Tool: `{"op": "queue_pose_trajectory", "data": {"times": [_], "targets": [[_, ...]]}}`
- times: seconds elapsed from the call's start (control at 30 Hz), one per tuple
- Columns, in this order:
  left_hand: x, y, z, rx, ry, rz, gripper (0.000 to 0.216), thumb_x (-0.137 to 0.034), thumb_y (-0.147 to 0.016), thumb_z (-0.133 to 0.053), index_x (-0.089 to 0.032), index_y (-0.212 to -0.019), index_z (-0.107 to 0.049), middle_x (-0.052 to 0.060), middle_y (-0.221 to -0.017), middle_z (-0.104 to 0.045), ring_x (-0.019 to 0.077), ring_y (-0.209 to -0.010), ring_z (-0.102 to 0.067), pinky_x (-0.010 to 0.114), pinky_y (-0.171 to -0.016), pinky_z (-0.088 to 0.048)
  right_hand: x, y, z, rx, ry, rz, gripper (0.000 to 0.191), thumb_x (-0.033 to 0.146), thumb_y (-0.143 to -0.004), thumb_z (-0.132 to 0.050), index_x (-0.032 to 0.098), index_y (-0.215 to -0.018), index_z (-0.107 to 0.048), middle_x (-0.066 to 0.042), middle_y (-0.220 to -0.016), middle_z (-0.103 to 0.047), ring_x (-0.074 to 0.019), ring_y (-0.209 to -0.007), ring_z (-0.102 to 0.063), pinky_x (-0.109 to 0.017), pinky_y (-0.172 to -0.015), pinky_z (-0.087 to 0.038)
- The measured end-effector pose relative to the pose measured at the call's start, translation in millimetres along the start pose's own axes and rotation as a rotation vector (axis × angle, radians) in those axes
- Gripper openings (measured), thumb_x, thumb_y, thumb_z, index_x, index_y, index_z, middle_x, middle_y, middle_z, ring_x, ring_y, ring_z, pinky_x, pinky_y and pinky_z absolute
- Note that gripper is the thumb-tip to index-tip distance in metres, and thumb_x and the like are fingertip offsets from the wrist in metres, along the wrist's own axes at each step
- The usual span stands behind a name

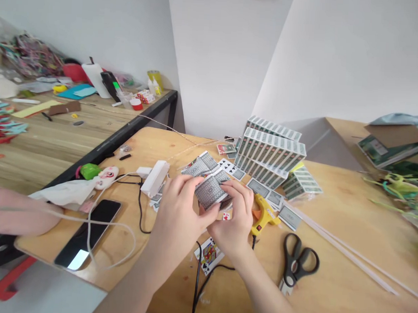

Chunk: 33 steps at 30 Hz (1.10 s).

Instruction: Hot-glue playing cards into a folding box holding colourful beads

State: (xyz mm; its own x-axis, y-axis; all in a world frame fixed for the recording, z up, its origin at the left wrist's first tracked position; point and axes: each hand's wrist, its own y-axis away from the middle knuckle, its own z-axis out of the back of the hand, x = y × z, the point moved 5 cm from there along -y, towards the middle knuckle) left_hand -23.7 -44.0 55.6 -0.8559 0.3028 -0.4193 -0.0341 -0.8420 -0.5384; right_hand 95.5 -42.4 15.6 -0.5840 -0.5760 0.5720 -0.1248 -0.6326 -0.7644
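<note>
Both my hands hold a few grey-backed playing cards (210,190) above the middle of the table. My left hand (180,210) grips their left edge, with its thumb along the bottom. On the other side my right hand (234,215) closes its fingers over the right edge. Whether the cards are joined to each other I cannot tell. Just behind lie more patterned cards (201,164). A yellow glue gun (263,214) rests right beside my right hand. Below my hands a face card (210,254) lies face up, partly under a black cable.
Stacked card boxes (269,152) stand at the back. Black-handled scissors (297,262) and clear glue sticks (346,250) lie on the right. Left are a white power strip (155,178), a phone (89,234) and looping cables. A second table (103,124) holds craft supplies.
</note>
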Motion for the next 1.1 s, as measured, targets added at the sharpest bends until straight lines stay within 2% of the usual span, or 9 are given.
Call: {"op": "queue_pose_trajectory", "data": {"times": [0.23, 0.37, 0.67, 1.1], "targets": [[9, -4, 5, 0.177, 0.027, 0.016, 0.036, -0.024, -0.073, -0.064, -0.019, -0.108, -0.058, 0.008, -0.107, -0.060, 0.0242, -0.103, -0.061, 0.041, -0.089, -0.054, 3, 2, -1, 0.009, 0.003, 0.043, 0.046, 0.008, -0.068, -0.059, 0.024, -0.111, -0.051, -0.010, -0.104, -0.062, -0.0272, -0.095, -0.058, -0.045, -0.079, -0.047], [15, -7, 6, 0.234, 0.050, 0.043, 0.037, -0.025, -0.071, -0.065, -0.020, -0.107, -0.061, 0.007, -0.109, -0.060, 0.0236, -0.102, -0.062, 0.038, -0.083, -0.056, 5, 2, -3, 0.028, -0.010, 0.060, 0.047, 0.010, -0.069, -0.060, 0.024, -0.112, -0.050, -0.011, -0.104, -0.062, -0.0277, -0.096, -0.058, -0.046, -0.079, -0.047], [16, -9, 10, 0.230, 0.068, 0.093, 0.036, -0.024, -0.064, -0.069, -0.021, -0.099, -0.060, 0.003, -0.095, -0.065, 0.0213, -0.087, -0.065, 0.039, -0.076, -0.056, 7, 5, -4, 0.041, -0.013, 0.080, 0.048, 0.010, -0.069, -0.060, 0.025, -0.114, -0.051, -0.010, -0.104, -0.062, -0.0275, -0.094, -0.059, -0.046, -0.077, -0.048], [15, -4, 7, 0.242, -0.028, 0.096, 0.037, -0.026, -0.065, -0.066, -0.019, -0.099, -0.054, 0.007, -0.097, -0.063, 0.0252, -0.091, -0.064, 0.043, -0.078, -0.056, 7, 8, -5, 0.055, -0.002, 0.118, 0.050, 0.006, -0.069, -0.057, 0.025, -0.115, -0.048, -0.011, -0.105, -0.060, -0.0269, -0.095, -0.057, -0.046, -0.078, -0.048]]}}
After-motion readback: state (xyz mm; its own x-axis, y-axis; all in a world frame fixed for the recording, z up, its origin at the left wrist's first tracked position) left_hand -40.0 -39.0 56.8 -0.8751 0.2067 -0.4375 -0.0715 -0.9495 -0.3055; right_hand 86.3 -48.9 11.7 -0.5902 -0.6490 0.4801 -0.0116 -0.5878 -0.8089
